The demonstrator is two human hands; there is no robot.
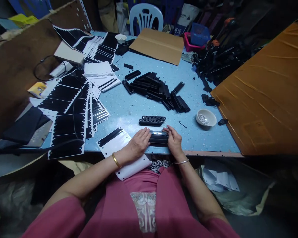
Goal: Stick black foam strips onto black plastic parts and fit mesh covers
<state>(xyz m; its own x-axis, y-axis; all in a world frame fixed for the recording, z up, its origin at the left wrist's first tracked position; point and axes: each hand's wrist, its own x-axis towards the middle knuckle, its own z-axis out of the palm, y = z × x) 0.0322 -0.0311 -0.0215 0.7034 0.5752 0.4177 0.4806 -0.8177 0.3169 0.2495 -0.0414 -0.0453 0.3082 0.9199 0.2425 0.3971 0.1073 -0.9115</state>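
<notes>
A long black plastic part (159, 138) with a glossy top lies at the table's front edge, between my two hands. My left hand (139, 142) is closed on its left end, fingers together over the top. The right end is gripped by my right hand (174, 140), with thumb and fingers around it. Under my left forearm, a white backing sheet (125, 140) with black adhesive strips hangs partly over the edge. Just beyond my hands sit black perforated pieces (152, 121), side by side. The undersides of my fingers are hidden.
A pile of black plastic parts (151, 86) spreads mid-table. Black-and-white sticker sheets (69, 122) cover the left side. At right stand a bowl of small metal pieces (206, 118) and a brown taped board (265, 99). Cardboard (157, 44) and a blue chair (146, 16) are behind.
</notes>
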